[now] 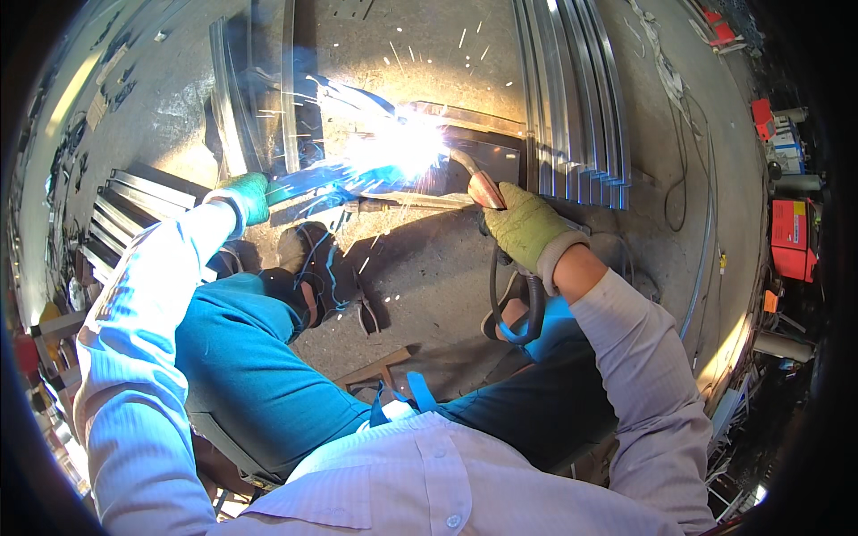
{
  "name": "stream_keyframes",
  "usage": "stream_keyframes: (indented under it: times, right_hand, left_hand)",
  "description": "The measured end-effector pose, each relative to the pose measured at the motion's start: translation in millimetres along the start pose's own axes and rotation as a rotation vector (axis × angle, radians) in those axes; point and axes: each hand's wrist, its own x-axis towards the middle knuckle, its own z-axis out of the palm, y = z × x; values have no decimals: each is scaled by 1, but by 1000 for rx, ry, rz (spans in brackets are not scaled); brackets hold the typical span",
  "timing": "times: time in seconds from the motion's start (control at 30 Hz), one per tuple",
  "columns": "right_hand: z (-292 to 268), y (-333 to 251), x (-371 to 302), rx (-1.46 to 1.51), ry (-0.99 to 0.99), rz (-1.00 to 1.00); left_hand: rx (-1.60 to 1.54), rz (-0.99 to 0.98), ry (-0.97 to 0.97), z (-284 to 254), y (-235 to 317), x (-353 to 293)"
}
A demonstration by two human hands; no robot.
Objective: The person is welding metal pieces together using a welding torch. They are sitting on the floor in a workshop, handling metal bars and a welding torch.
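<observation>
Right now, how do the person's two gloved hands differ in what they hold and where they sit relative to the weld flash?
The right hand grips the welding torch, its neck curving toward the flash; the left hand holds the end of a long flat piece that looks blue in the glare and reaches toward the flash. The right hand sits close to the flash, the left farther away. A black cable hangs below the right hand, none below the left. Both wear green work gloves.

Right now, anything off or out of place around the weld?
Yes. Sparks scatter across the floor from the arc, close to the hands: right hand grips the welding torch, left hand braces the metal piece. The foot beside it wears only an open sandal.
</observation>
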Motion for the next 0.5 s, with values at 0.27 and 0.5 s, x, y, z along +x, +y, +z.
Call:
stream_keyframes:
  times: [0.27, 0.5]
  right_hand:
    - [-2, 0, -7, -1, 23, 27]
    - [-7, -4, -9, 59, -72, 118]
  left_hand:
    - [43, 52, 12, 21, -18, 21]
    - [-80, 99, 26, 14, -11, 11]
